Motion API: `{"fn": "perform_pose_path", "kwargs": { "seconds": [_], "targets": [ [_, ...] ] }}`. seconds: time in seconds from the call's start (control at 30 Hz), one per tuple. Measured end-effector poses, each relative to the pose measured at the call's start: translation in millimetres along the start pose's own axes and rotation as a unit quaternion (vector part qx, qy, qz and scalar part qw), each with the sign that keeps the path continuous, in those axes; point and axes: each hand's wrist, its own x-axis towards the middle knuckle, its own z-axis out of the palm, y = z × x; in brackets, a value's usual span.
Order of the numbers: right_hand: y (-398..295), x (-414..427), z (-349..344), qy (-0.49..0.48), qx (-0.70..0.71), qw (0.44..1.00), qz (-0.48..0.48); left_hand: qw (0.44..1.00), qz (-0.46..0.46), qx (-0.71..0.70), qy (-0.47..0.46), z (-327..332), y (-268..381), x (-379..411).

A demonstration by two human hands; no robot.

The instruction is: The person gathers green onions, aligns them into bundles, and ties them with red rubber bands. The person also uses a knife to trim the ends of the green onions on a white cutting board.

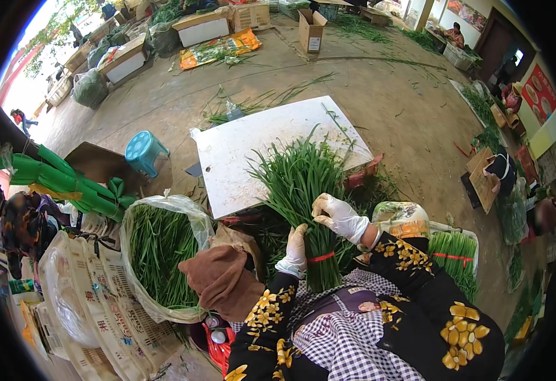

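Note:
A thick bundle of long green leafy stalks (304,185) stands upright against my lap, a red tie (321,257) around its lower part. My left hand (294,252), in a white glove, grips the bundle's left side above the tie. At its right side is my right hand (337,215), also gloved, with bent fingers at the leaves; whether it pinches any is unclear. Beyond the bundle lies a white board (259,143) with bits of debris on it, its near edge partly hidden by the leaves.
Left of me stands a plastic-lined container of loose greens (163,255), beside stacked crates (111,305). A blue stool (145,152) is farther off. On my right, tied green bunches (451,255) lie in a container. Co-workers sit along the right side.

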Motion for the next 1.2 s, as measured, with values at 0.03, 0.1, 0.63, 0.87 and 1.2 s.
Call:
{"fn": "perform_pose_path", "kwargs": {
  "seconds": [0.03, 0.1, 0.63, 0.87, 1.2],
  "targets": [
    [-1, -1, -2, -0.007, -0.002, 1.0, 0.0, 1.0, 0.007, 0.009, -0.002, 3, 2, 0],
    [-4, 2, -6, -0.046, -0.038, 0.998, 0.006, 1.0, 0.002, 0.013, -0.009, 3, 3, -2],
    [-5, 11, -12, -0.132, -0.129, 0.981, 0.064, 0.994, 0.029, 0.105, -0.023, -4, -8, 0],
    [-2, 10, -10, -0.143, -0.189, 0.967, 0.091, 0.987, 0.054, 0.154, -0.003, 7, -3, -6],
    [-14, 11, 8, -0.146, -0.388, 0.91, -0.019, 0.982, 0.08, 0.17, 0.001, 6, -7, -3]
  ]
}}
